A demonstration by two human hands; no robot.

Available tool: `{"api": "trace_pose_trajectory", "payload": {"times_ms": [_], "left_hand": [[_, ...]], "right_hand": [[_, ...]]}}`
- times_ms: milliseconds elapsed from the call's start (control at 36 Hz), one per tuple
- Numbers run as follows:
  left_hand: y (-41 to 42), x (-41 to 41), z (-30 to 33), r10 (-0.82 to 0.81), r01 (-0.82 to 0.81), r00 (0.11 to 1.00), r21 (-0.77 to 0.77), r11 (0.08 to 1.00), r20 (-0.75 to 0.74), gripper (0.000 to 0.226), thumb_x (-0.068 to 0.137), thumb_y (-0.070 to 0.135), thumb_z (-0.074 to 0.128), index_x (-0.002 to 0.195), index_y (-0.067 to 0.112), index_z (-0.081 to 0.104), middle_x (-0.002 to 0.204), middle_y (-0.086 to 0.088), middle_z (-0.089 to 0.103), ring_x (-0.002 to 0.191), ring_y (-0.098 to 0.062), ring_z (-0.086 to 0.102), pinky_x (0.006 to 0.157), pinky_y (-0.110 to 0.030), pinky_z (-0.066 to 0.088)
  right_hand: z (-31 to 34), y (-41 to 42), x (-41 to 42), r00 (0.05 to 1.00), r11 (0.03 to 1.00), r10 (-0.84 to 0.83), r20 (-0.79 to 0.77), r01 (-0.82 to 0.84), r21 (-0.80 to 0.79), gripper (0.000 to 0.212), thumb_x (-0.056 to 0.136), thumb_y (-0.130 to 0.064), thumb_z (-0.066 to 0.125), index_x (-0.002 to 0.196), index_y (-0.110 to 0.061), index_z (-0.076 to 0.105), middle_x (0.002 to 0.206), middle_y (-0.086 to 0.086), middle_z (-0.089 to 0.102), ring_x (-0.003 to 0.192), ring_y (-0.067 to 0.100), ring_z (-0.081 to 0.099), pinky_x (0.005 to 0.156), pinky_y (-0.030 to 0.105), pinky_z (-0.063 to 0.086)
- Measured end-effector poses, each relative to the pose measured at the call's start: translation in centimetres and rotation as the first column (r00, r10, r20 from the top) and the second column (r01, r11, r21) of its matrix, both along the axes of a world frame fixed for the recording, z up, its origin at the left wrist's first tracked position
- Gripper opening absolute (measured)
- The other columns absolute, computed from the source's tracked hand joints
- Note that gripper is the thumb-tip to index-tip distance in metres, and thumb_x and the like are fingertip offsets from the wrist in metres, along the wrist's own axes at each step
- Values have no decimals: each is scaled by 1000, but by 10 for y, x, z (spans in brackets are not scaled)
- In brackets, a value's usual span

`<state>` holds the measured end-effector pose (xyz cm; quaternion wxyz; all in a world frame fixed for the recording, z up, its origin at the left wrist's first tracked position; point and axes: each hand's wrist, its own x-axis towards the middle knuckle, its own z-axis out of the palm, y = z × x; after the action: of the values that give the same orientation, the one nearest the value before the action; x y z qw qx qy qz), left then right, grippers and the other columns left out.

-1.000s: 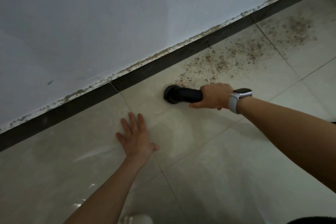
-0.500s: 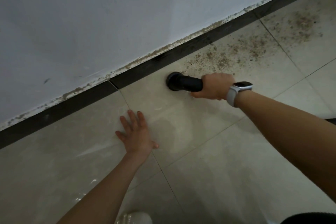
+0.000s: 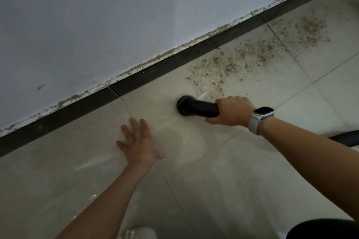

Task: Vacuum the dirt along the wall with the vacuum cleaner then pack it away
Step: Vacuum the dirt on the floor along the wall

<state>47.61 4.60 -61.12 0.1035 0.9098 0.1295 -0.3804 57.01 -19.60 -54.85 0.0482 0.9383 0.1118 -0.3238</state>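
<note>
Right hand (image 3: 232,110): fingers curled round black vacuum nozzle (image 3: 196,108), watch (image 3: 260,118) on wrist. Nozzle: round end down on floor tile (image 3: 194,137), just short of near edge of dirt (image 3: 233,62), apart from dark skirting board (image 3: 155,70). Dirt: scattered on tiles along skirting board, beyond nozzle. Left hand (image 3: 138,143): fingers spread, flat on tile, near nozzle, holding nothing.
</note>
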Motion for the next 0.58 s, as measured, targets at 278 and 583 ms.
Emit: {"api": "trace_pose_trajectory", "payload": {"times_ms": [278,583], "left_hand": [[-1,2,0,14,-14,1000,3,1000,-7,124,76,39,77,150,15,-19,154,-12,-30,142,-40,-23,114,-62,9],[2,-7,1,25,-26,999,24,999,31,118,79,47,72,151,18,-17,157,-8,-26,144,-35,-19,116,-58,6]], "right_hand": [[9,-54,-11,989,989,-108,100,117,-88,49,83,-69,53,106,-26,59,76,-4,56,72,16,57,60,24,39],[-4,-25,-46,998,998,58,24,-58,9,53,83,-69,52,110,-24,57,94,1,64,83,21,61,67,28,43]]}}
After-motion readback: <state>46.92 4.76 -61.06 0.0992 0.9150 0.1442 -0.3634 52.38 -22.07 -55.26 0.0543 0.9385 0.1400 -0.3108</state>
